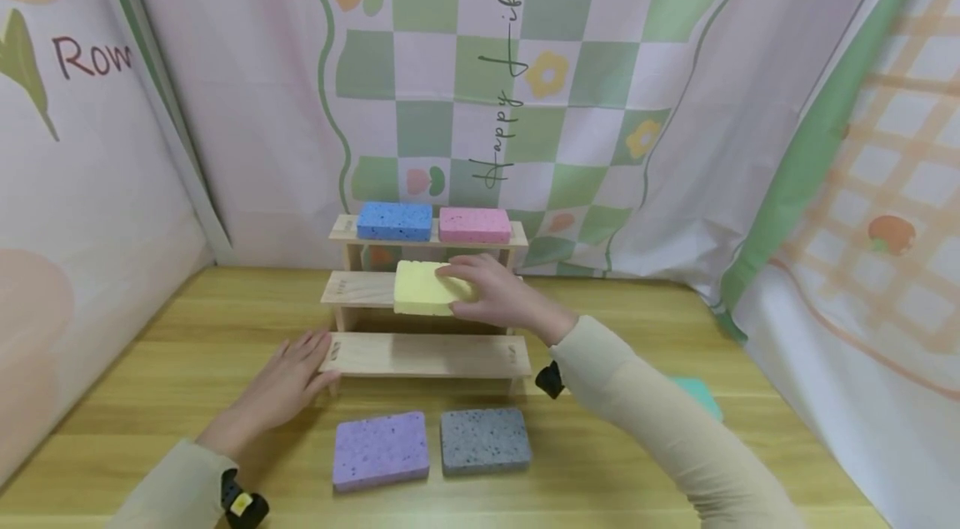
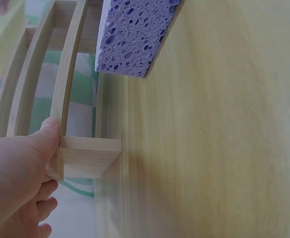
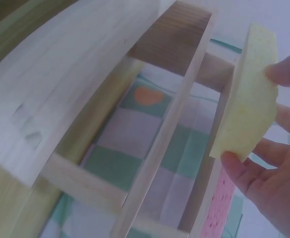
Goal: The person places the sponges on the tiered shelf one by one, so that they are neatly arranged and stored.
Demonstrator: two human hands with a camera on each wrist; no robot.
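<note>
My right hand (image 1: pixel 498 293) pinches a yellow sponge (image 1: pixel 423 287) by its right part, thumb and fingers on its edges in the right wrist view. The sponge is at the middle step of a three-step wooden shelf (image 1: pixel 431 354); I cannot tell whether it touches the step. On the top step lie a blue sponge (image 1: pixel 394 221) and a pink sponge (image 1: pixel 474 225), side by side. At the left end of the lowest step, my left hand (image 1: pixel 281 375) holds the shelf, its thumb on the front edge (image 2: pixel 65 109) and the fingers past the end.
In front of the shelf, a purple sponge (image 1: pixel 381 451) and a grey sponge (image 1: pixel 485 441) lie flat on the wooden table (image 1: pixel 180 346). A turquoise thing (image 1: pixel 699 396) is partly hidden behind the right sleeve. Patterned cloth (image 1: pixel 555 4) hangs behind and at both sides.
</note>
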